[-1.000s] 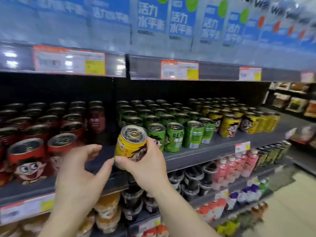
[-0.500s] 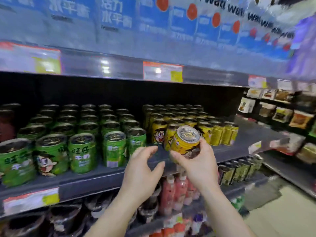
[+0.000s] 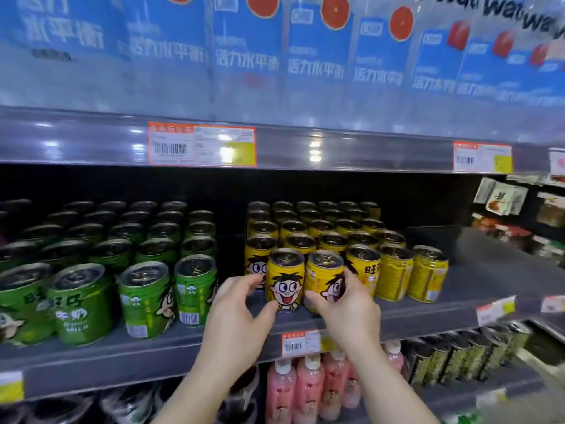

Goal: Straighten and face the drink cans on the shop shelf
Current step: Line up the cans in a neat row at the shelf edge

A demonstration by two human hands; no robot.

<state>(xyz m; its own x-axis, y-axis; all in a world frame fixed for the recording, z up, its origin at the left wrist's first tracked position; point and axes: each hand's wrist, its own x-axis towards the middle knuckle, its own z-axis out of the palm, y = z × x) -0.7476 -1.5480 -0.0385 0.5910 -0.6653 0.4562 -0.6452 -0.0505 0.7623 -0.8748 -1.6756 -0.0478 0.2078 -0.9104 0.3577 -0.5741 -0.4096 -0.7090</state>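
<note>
Head view, two hands, left hand (image 3: pixel 235 319) and right hand (image 3: pixel 348 307) each gripping one yellow can (image 3: pixel 286 280), perhaps thirty behind.

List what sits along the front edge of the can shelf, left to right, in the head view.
Green cans → left hand → yellow can with the face turned forward → yellow can in the right hand's grip → right hand → yellow cans turned sideways → bare shelf.
</note>
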